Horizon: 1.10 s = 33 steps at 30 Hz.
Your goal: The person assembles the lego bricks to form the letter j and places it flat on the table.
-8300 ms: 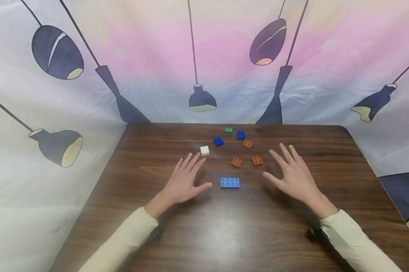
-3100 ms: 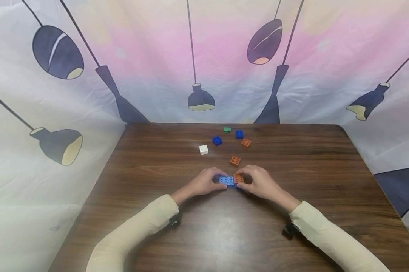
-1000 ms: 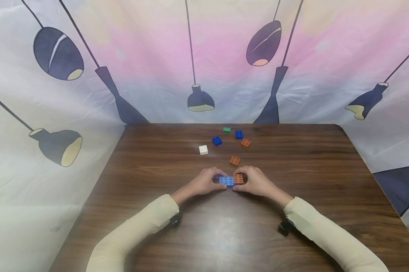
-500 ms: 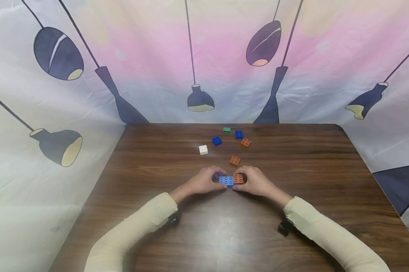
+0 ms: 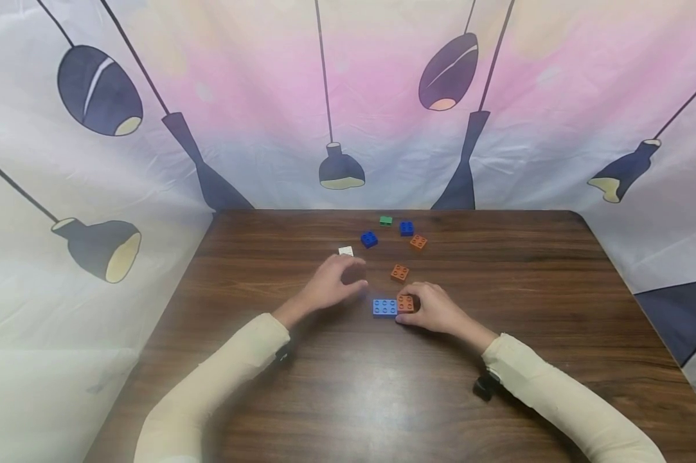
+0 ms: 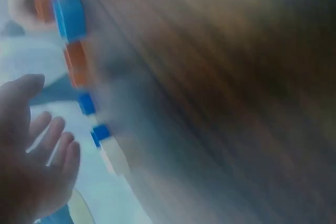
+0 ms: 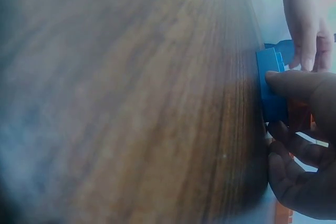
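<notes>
A light blue toy building brick (image 5: 385,308) lies near the middle of the table, with an orange brick (image 5: 405,303) seated on its right end. My right hand (image 5: 438,310) holds this pair between thumb and fingers at the right end. In the right wrist view its thumb (image 7: 294,83) lies along the light blue brick's side. My left hand (image 5: 328,283) is off the bricks, fingers spread loosely with nothing between them. Just beyond its fingers sits a white brick (image 5: 346,251), partly covered by the hand. The left wrist view shows those fingers (image 6: 50,135) apart from all bricks.
Behind the pair lies a loose orange brick (image 5: 400,272). Farther back are another orange brick (image 5: 418,242), two dark blue bricks (image 5: 369,239) and a green brick (image 5: 385,221). A printed curtain (image 5: 278,173) hangs behind the wooden table (image 5: 301,399).
Earlier the right hand brought an orange brick onto the light blue one while the left hand held it. Since half a second ago the left hand has let go and moved back-left toward the white brick.
</notes>
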### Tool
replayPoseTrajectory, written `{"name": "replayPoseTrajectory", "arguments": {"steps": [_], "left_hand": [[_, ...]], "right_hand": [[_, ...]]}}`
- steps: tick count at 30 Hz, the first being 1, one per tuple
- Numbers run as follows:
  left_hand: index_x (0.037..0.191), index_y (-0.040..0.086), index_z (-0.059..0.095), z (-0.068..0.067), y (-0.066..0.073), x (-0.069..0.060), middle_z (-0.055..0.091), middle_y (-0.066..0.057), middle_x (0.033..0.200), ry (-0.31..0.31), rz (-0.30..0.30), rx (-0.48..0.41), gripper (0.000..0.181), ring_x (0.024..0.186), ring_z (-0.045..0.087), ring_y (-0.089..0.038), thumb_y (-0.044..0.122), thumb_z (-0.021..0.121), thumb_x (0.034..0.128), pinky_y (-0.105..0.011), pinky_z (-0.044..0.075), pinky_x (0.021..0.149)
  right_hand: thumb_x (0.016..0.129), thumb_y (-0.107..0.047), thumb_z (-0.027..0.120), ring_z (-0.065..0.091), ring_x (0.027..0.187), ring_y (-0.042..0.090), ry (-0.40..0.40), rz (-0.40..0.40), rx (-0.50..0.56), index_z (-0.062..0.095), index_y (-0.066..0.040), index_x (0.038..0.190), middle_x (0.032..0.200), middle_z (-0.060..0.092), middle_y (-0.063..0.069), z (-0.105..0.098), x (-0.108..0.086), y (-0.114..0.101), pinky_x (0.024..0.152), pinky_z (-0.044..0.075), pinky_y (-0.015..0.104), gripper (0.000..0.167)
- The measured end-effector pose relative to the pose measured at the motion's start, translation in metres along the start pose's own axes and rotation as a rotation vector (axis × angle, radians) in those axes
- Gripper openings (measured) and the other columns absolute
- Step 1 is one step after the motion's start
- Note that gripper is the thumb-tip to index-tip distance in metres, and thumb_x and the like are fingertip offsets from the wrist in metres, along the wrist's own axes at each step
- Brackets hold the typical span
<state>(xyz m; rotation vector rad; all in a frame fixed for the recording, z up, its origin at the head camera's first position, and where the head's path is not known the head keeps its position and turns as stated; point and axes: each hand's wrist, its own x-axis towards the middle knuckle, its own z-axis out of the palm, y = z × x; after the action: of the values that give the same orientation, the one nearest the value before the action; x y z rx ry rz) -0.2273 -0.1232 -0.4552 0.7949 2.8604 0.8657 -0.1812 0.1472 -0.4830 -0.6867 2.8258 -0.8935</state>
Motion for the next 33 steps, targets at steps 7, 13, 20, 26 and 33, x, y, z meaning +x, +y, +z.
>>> {"name": "replayPoseTrajectory", "arguments": {"steps": [7,13,20,26,33], "left_hand": [[0.14,0.012,0.059,-0.014,-0.024,0.015,0.057,-0.009,0.145,0.091,-0.078,-0.012,0.059,0.136,0.048,-0.03,0.038,0.078,0.0907,-0.053,0.039,0.112],[0.143,0.011,0.058,-0.019,-0.043,0.028,0.055,-0.011,0.148,0.086,-0.091,-0.021,0.065,0.14,0.045,-0.033,0.039,0.08,0.0888,-0.054,0.035,0.116],[0.143,0.009,0.057,-0.019,-0.056,0.04,0.055,-0.013,0.147,0.044,-0.128,-0.021,0.07,0.14,0.045,-0.034,0.044,0.08,0.0876,-0.055,0.032,0.117],[0.145,0.01,0.055,-0.014,-0.064,0.045,0.056,-0.011,0.147,-0.01,-0.162,0.0,0.071,0.14,0.046,-0.032,0.047,0.078,0.0882,-0.054,0.033,0.117],[0.145,0.009,0.055,-0.012,-0.066,0.048,0.056,-0.012,0.148,-0.038,-0.164,0.003,0.071,0.141,0.046,-0.032,0.046,0.078,0.0891,-0.053,0.033,0.118]], "right_hand": [[0.08,-0.034,0.089,0.065,0.106,0.025,0.003,-0.009,-0.014,0.073,-0.008,0.115,0.11,0.072,0.004,0.001,0.0,0.0,0.095,0.05,0.05,0.047],[0.08,-0.034,0.089,0.065,0.103,0.025,0.007,-0.013,-0.017,0.073,-0.008,0.115,0.108,0.072,0.003,0.0,0.0,-0.001,0.094,0.05,0.051,0.047],[0.08,-0.034,0.088,0.065,0.104,0.025,0.008,-0.014,-0.024,0.073,-0.008,0.115,0.109,0.072,0.004,0.001,0.0,-0.002,0.094,0.05,0.051,0.047],[0.08,-0.035,0.088,0.065,0.106,0.027,0.004,-0.011,-0.03,0.072,-0.008,0.116,0.11,0.072,0.004,0.001,0.0,-0.001,0.097,0.048,0.053,0.047],[0.08,-0.034,0.088,0.065,0.107,0.027,0.005,-0.01,-0.025,0.073,-0.008,0.116,0.111,0.072,0.005,0.001,0.0,0.0,0.096,0.049,0.052,0.047]]}}
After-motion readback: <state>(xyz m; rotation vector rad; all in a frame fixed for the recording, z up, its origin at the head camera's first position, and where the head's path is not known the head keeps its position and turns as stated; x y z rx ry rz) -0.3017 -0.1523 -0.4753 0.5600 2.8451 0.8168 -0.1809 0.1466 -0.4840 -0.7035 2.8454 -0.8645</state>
